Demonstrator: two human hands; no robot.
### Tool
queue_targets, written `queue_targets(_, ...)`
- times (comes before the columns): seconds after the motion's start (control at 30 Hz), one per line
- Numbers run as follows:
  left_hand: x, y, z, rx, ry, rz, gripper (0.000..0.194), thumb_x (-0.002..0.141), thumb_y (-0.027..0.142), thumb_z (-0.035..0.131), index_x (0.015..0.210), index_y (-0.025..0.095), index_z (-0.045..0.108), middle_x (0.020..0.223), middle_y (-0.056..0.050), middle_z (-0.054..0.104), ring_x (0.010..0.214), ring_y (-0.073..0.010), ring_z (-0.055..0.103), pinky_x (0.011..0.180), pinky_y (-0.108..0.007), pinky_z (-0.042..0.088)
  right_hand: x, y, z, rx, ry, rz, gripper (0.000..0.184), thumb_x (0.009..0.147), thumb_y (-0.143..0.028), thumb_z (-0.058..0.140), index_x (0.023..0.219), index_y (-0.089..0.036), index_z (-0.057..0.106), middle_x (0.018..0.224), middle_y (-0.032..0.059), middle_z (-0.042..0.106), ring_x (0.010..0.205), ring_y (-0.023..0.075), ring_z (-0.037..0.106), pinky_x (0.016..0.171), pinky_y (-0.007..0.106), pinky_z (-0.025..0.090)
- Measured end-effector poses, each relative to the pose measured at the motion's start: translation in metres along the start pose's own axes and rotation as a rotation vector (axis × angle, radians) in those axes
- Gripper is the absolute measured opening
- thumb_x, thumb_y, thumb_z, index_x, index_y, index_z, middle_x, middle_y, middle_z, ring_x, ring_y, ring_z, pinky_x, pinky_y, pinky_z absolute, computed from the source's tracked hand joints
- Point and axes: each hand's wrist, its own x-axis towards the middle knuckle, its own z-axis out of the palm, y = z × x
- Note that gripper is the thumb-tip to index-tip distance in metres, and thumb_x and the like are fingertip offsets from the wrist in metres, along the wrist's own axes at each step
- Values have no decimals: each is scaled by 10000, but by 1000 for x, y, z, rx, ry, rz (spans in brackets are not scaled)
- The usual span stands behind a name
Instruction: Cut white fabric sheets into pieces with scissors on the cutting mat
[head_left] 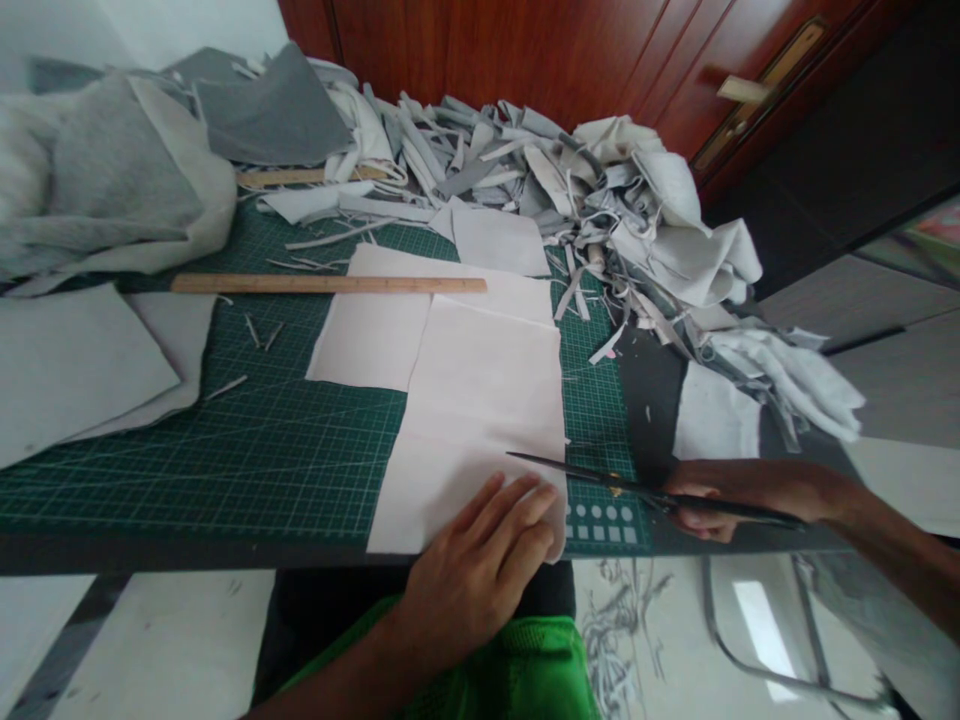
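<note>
I'm pressing my spread left hand (472, 570) on the pale fabric (480, 390) on the green cutting mat (247, 470), my right hand (727, 490) gripping scissors (585, 473) at its near right edge, offcuts (525, 170) heaped beyond.

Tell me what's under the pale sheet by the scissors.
The pale sheet lies on the green cutting mat; whatever is directly beneath it is covered.

Soft, even light casts faint shadow under the right hand (724, 500). Glare marks the floor (763, 640); edges bow outward.
</note>
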Motion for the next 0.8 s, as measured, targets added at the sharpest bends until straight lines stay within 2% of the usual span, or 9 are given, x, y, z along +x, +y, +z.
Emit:
queue_targets(0.13, 0, 0, 0, -11, 7, 1, 249, 1056, 76, 414, 1071, 119, 659, 1316, -67, 711, 1309, -216, 617, 1183, -422, 486, -4, -1, -3, -113, 59, -36, 614, 884, -787, 427, 845, -190, 568, 777, 19, 508, 708, 155, 474, 701, 318, 433)
queue_targets(0.23, 1, -1, 0, -13, 4, 5, 264, 1058, 73, 402, 1091, 115, 661, 1316, -68, 711, 1299, -214, 625, 1184, -417, 485, -7, 3, -8, -214, 101, -73, 642, 937, -756, 327, 921, -186, 623, 836, 52, 553, 770, 188, 508, 759, 358, 433)
queue_targets(0.47, 1, -1, 0, 1, 19, 5, 261, 1062, 87, 410, 1098, 101, 668, 1291, -79, 723, 1265, -223, 647, 1159, -429, 512, -3, 2, -13, -98, 28, -79, 590, 895, -737, 450, 881, -173, 624, 777, 36, 560, 669, 154, 490, 658, 313, 437)
queue_targets(0.6, 1, 0, 0, -10, 16, -4, 259, 1060, 80, 413, 1130, 100, 661, 1301, -80, 718, 1276, -221, 638, 1163, -432, 508, -3, -9, -11, -169, 66, -71, 590, 918, -720, 417, 851, -177, 639, 793, 62, 594, 716, 178, 528, 700, 332, 455)
queue_targets(0.8, 1, 0, 1, -20, 33, -12, 245, 1066, 98, 418, 1058, 112, 663, 1280, -75, 725, 1249, -218, 655, 1160, -427, 509, 2, -11, -11, -131, 20, -136, 699, 879, -822, 359, 743, -180, 600, 697, 49, 569, 626, 157, 483, 623, 319, 417)
